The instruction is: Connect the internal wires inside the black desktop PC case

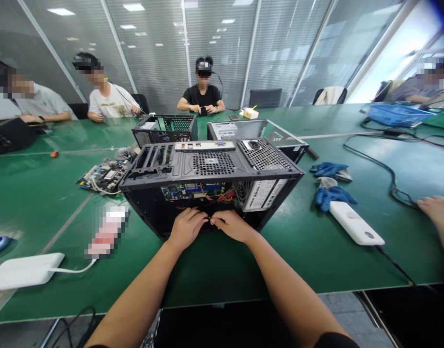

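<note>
A black computer case [222,166] stands on the green table, its open side facing me. Inside it show a circuit board [182,190], coloured wires [227,194] and a power supply with a white label [263,194]. My left hand [187,224] and my right hand [231,223] meet at the lower part of the opening, fingertips almost touching. Both hands have their fingers pinched around something small and dark between them, too small to make out.
Behind stand two more open cases [166,126] [258,131]. Left lie a motherboard [108,175] and a white power bank [26,270]; right, blue gloves [334,195], a white device [356,223] and black cables [379,164]. Another person's hand [437,212] rests at the right edge. People sit opposite.
</note>
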Action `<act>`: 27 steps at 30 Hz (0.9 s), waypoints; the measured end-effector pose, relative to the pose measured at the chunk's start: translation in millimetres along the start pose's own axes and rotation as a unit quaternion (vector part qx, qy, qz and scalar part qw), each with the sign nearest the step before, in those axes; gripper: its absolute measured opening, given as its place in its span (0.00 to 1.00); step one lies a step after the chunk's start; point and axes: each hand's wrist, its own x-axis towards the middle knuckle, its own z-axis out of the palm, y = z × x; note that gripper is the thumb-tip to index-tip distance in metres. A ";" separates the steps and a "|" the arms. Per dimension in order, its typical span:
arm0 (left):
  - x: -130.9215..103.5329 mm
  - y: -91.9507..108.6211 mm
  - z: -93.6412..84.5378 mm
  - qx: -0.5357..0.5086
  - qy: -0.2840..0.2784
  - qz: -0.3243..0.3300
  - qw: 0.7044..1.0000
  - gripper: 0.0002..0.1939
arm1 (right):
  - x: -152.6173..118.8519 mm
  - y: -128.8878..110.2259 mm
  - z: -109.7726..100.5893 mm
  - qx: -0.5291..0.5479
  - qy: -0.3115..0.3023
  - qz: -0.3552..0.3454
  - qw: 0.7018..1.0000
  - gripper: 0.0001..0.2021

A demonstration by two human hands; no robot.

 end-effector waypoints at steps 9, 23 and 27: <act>-2.4 -0.8 1.8 -0.010 -0.023 -0.034 0.999 0.08 | 0.9 3.9 6.2 -0.027 0.031 -0.010 0.999 0.10; -1.7 -1.0 1.5 -0.014 -0.017 -0.029 0.999 0.08 | -0.3 1.4 5.9 -0.025 0.022 0.002 0.999 0.10; -0.4 -0.4 0.2 -0.012 -0.028 -0.031 0.999 0.09 | 0.1 2.6 6.6 -0.019 0.033 -0.005 0.999 0.10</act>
